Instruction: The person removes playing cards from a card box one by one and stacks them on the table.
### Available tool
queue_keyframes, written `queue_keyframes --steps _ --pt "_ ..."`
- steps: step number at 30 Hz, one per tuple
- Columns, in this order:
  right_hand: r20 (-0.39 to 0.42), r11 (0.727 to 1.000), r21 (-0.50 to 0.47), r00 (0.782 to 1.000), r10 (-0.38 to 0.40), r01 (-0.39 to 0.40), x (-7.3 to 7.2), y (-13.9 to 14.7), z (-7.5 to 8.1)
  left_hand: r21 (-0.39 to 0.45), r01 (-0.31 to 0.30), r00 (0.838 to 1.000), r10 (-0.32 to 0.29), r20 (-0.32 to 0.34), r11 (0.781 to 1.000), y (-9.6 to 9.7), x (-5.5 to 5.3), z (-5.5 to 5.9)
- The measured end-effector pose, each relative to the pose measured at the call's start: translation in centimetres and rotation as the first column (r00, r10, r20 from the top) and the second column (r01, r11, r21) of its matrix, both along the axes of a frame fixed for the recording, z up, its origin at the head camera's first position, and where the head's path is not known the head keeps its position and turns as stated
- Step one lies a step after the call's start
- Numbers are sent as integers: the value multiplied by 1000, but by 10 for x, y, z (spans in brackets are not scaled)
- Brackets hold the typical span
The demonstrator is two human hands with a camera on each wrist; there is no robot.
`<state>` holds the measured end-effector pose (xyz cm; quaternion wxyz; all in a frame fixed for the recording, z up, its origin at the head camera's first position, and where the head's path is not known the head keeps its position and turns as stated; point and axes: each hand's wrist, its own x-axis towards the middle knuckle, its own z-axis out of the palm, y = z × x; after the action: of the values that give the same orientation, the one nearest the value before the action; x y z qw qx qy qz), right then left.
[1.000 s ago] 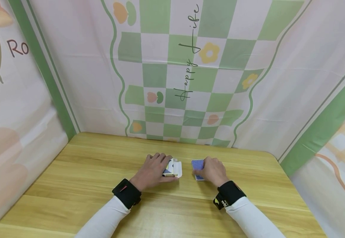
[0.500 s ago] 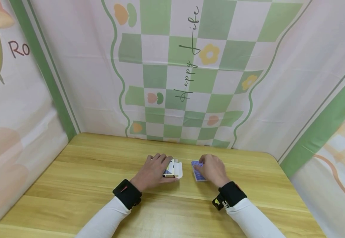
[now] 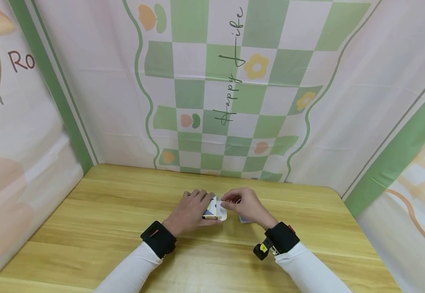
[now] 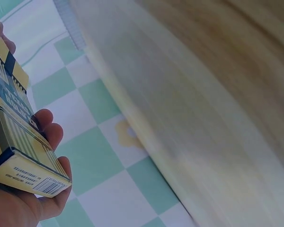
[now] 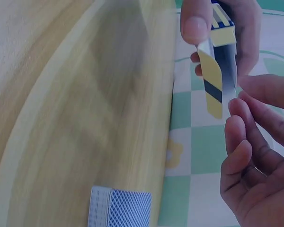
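My left hand point(image 3: 188, 211) grips a playing card box point(image 3: 209, 212), thumb along its near side and fingers over the far side. In the left wrist view, the yellow-and-blue box point(image 4: 23, 137) shows a barcode on its bottom end. Its end flap point(image 5: 212, 87) stands open toward the right. My right hand point(image 3: 247, 207) is at that open end, fingertips close to or touching a flap edge; whether they pinch it is unclear. Beneath the right hand, a deck of blue-backed cards point(image 3: 245, 219) lies on the table, mostly hidden in the head view.
The wooden table point(image 3: 124, 195) extends around both hands. A printed cloth point(image 3: 219, 93) with green checks hangs behind its back edge, and more cloth hangs at both sides. Black camera straps point(image 3: 158, 238) circle the wrists.
My right hand has left the card deck and moved left to the box's open flap. The left hand keeps its grip on the box, nearly still.
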<state>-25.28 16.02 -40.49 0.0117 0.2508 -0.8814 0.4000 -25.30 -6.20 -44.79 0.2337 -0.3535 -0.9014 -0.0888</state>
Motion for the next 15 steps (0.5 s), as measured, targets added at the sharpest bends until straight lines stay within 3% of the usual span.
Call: queue_keyframes --steps 6,15 --pt "11 1000 14 1000 -6 6 1 -6 -4 3 21 999 -21 -39 1000 2 0 0" --pt "5 991 48 992 -125 125 4 -14 -8 6 52 995 -51 -84 999 4 -1 1"
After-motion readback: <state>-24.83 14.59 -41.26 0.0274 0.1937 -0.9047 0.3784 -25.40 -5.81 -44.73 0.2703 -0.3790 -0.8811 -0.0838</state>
